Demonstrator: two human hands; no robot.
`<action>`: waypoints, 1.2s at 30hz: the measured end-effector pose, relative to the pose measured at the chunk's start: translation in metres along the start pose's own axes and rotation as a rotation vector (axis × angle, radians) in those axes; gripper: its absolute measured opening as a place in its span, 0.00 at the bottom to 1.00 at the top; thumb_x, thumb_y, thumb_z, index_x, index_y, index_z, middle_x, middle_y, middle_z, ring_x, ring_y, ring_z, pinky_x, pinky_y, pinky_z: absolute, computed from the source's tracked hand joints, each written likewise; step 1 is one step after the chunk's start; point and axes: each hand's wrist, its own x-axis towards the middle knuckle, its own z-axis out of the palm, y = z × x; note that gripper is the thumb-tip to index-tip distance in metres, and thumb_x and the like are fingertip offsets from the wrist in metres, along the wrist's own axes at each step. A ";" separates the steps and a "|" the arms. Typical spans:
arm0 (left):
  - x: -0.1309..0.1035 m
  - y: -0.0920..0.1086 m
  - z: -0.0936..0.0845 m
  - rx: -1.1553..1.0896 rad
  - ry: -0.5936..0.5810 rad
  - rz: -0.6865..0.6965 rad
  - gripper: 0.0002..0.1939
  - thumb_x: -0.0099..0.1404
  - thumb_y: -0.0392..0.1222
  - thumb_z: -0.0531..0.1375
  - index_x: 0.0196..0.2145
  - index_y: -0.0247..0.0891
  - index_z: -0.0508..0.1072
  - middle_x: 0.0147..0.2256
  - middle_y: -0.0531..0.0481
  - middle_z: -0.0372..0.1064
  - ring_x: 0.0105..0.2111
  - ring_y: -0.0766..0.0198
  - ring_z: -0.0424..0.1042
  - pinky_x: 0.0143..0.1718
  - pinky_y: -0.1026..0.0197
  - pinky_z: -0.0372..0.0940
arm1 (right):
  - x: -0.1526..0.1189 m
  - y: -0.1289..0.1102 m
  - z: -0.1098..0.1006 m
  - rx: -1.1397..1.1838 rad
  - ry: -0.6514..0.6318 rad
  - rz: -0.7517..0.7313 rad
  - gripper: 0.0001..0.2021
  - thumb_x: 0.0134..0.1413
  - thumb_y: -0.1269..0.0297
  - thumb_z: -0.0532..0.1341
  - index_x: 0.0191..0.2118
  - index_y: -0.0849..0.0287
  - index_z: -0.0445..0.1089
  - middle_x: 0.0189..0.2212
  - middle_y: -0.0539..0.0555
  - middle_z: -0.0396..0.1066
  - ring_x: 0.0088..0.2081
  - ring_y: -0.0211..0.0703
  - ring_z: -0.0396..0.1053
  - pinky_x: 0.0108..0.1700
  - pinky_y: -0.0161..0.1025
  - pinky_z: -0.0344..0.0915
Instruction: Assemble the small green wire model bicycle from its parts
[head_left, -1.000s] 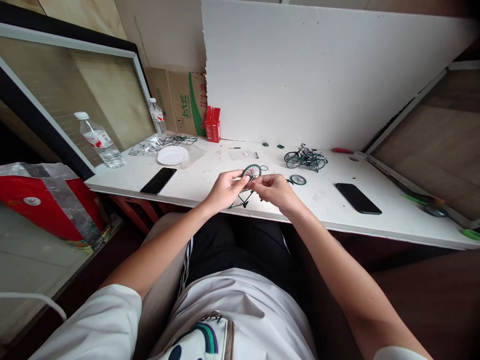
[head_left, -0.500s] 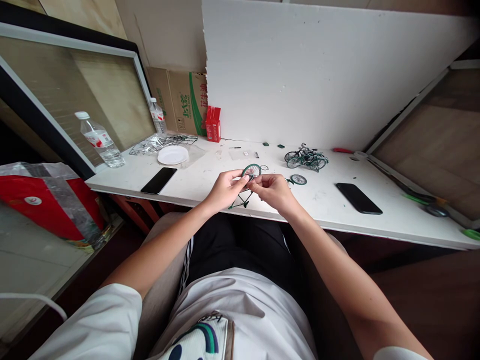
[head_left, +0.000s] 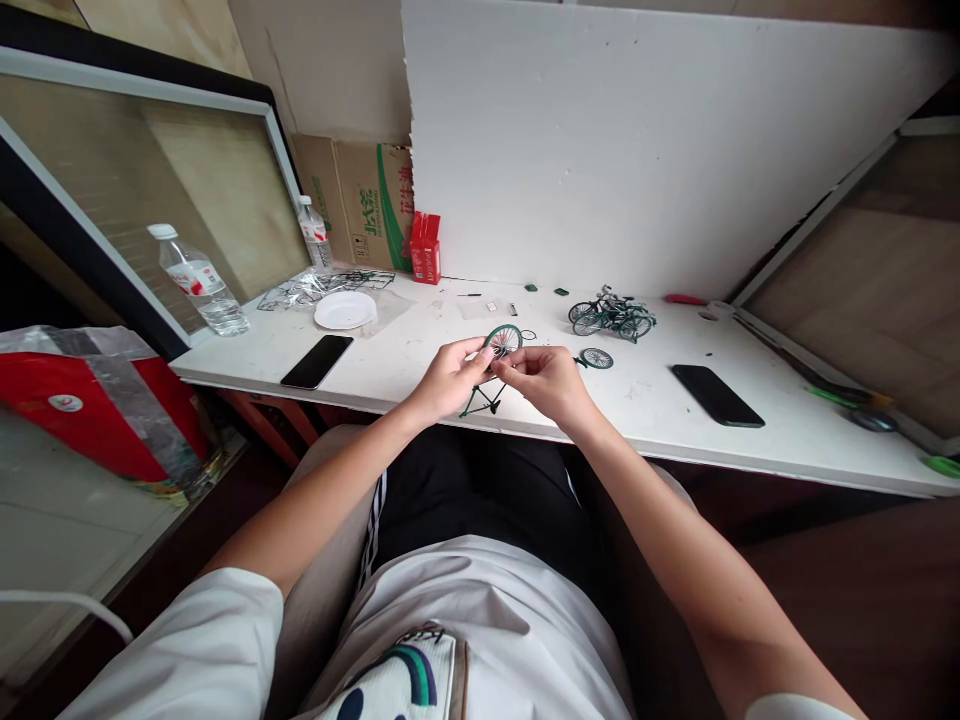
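Note:
Near the table's front edge, my left hand [head_left: 448,381] pinches a small green model bicycle wheel [head_left: 504,335] with thin spokes, standing up between thumb and fingers. Close against it, my right hand [head_left: 546,380] has thumb and forefinger pressed together at the wheel's lower edge; whatever they grip is hidden. Just below both hands shows a thin dark green bicycle frame [head_left: 486,400] with a pedal, partly covered by the fingers. A second spoked wheel [head_left: 597,358] with a green part attached lies flat right of my right hand.
Several assembled model bicycles [head_left: 611,315] stand clustered behind. A phone [head_left: 318,361] lies left, another phone [head_left: 718,396] right. Farther back are a white plate [head_left: 345,310], a red box [head_left: 426,248], water bottles [head_left: 199,283] and black plastic part frames [head_left: 367,279]. A white board [head_left: 637,150] bounds the table.
Both hands stay nearly in place, with only slight finger movement at the wheel. The bicycle frame below has shifted very slightly to the right.

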 end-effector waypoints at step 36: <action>-0.007 0.008 -0.003 0.477 0.083 0.263 0.23 0.70 0.44 0.65 0.60 0.38 0.78 0.55 0.40 0.79 0.51 0.51 0.81 0.54 0.53 0.77 | 0.007 0.005 -0.019 -0.121 0.110 -0.265 0.26 0.57 0.40 0.70 0.50 0.56 0.77 0.48 0.61 0.77 0.46 0.52 0.76 0.34 0.40 0.71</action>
